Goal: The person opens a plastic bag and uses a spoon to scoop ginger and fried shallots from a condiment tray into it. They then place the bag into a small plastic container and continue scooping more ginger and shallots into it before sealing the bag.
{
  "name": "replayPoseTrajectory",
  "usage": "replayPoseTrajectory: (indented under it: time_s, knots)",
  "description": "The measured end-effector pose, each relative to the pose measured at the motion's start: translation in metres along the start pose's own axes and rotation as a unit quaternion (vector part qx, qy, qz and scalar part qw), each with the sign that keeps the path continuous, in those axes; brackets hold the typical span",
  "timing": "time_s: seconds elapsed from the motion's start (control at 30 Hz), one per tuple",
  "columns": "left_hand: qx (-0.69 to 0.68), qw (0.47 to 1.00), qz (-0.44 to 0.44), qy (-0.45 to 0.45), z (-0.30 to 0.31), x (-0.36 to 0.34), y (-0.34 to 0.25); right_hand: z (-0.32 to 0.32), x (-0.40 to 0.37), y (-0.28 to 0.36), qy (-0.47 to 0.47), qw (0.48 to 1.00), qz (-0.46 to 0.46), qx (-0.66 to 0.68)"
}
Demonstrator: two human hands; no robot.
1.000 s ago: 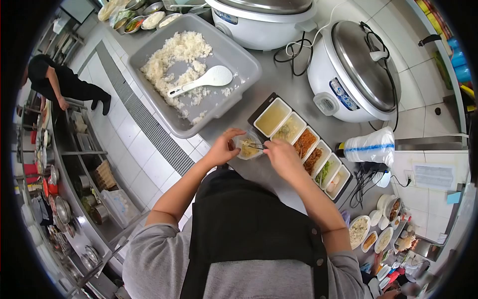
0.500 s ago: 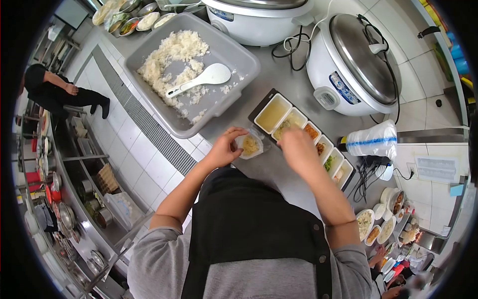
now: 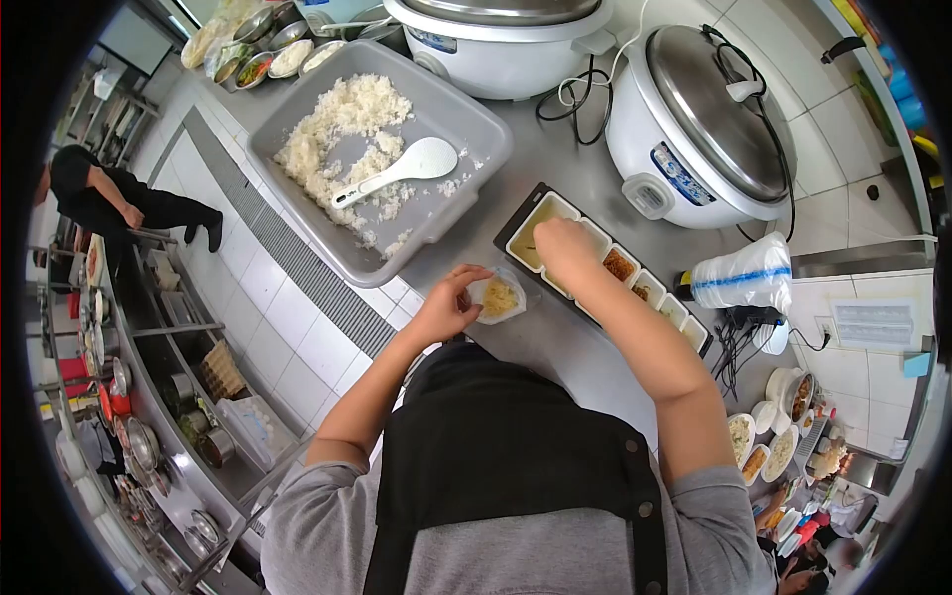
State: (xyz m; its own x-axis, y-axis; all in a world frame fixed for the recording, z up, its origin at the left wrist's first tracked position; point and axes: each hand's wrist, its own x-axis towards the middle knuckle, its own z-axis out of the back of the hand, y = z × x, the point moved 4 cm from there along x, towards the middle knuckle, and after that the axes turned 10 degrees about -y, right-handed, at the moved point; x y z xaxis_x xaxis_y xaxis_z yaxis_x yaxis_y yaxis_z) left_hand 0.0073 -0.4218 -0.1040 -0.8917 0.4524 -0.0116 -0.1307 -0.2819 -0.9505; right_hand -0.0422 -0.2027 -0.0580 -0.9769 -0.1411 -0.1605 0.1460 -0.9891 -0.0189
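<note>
My left hand (image 3: 448, 305) is curled at the left rim of a small plastic-lined bowl (image 3: 499, 297), which has pale yellow food in it. To its right lies a long black tray (image 3: 511, 230) holding a row of white containers. My right hand (image 3: 567, 248) is over the containers at the tray's far end, fingers bent downward and closed; what they pinch is hidden. Beside that hand, one container holds orange bits (image 3: 620, 263) and another darker brown bits (image 3: 643, 289).
A grey tub (image 3: 466, 203) of white rice (image 3: 362, 104) with a white rice paddle (image 3: 428, 159) stands ahead. Two rice cookers (image 3: 694, 129) and their cords are at the back right. A plastic-wrapped roll (image 3: 742, 276) lies right of the tray. Another person (image 3: 109, 193) is at far left.
My right hand has moved forward and slightly left, from above the tray's second container toward its far end. My left hand stays at the bowl.
</note>
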Motion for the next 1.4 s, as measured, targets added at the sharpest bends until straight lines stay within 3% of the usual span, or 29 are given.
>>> replayPoseTrajectory:
  time_s: [0.3, 0.57, 0.7, 0.8, 0.87, 1.1, 1.17, 1.27, 1.4]
  knots:
    - [-0.005, 1.000, -0.003, 0.002, -0.005, 0.003, 0.003, 0.023, -0.027, -0.025, -0.089, 0.996, 0.020, 0.016]
    - [-0.007, 1.000, -0.003, -0.009, -0.007, 0.005, 0.001, 0.094, -0.089, -0.024, -0.174, 0.963, -0.014, 0.204]
    - [-0.019, 1.000, 0.006, -0.024, -0.009, 0.005, 0.002, 0.077, -0.112, 0.007, -0.176, 0.948, -0.005, 0.263]
    - [-0.030, 0.999, 0.020, -0.030, -0.009, 0.005, 0.002, 0.015, -0.112, 0.028, -0.138, 0.944, -0.004, 0.299]
    - [-0.031, 0.999, 0.019, -0.031, -0.009, 0.004, 0.002, -0.023, -0.110, 0.032, -0.099, 0.974, 0.008, 0.205]
    - [-0.035, 0.999, 0.017, -0.021, -0.006, 0.002, -0.001, 0.051, -0.106, 0.019, -0.094, 0.972, -0.008, 0.213]
    - [-0.037, 0.999, 0.013, -0.024, -0.008, 0.001, 0.002, 0.061, -0.083, -0.002, -0.133, 0.984, -0.057, 0.104]
    - [-0.041, 0.999, -0.003, -0.028, -0.011, 0.001, 0.003, 0.054, -0.042, -0.022, -0.171, 0.984, -0.032, 0.033]
    - [-0.046, 0.998, -0.013, -0.033, -0.012, 0.000, 0.005, 0.029, 0.005, -0.019, -0.083, 0.994, 0.052, -0.047]
